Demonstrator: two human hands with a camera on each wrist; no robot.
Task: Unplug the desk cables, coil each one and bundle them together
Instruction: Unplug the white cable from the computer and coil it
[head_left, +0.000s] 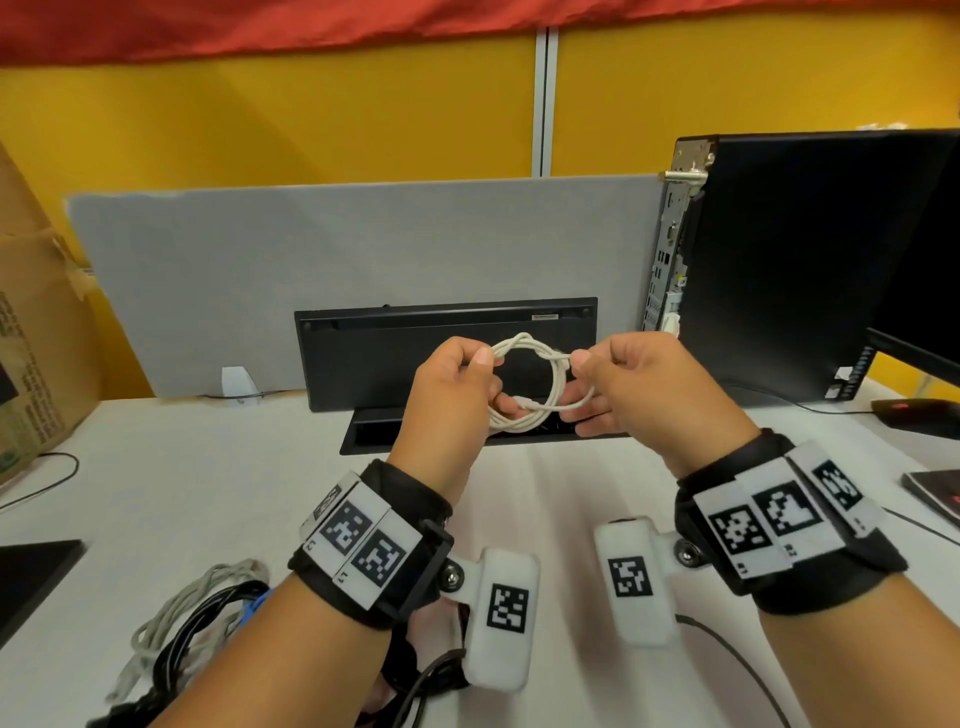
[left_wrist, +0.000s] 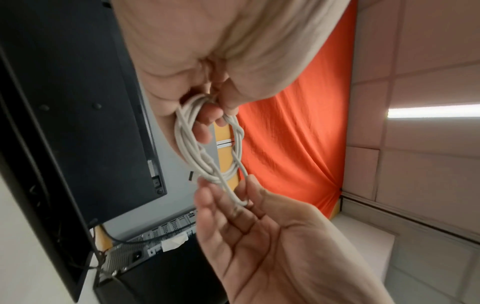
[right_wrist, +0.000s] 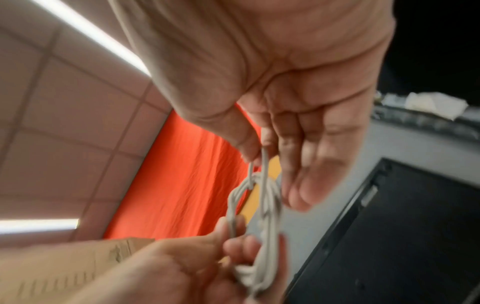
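Both hands were up over the desk (head_left: 545, 519), near its far edge, in front of the keyboard (head_left: 395, 358) stood on edge. White cable (head_left: 524, 384) was coiled into a small ring, held in the air between them. Left hand (head_left: 452, 395) gripped the ring's left side, fingers curled through it. Right hand (head_left: 660, 389) pinched a loose loop of the same cable between thumb and forefinger at the ring's right side, other fingers relaxed. Cable pile (head_left: 192, 623), black and grey, lay at the desk's near-left edge. PC tower (head_left: 779, 260) stood at the far right.
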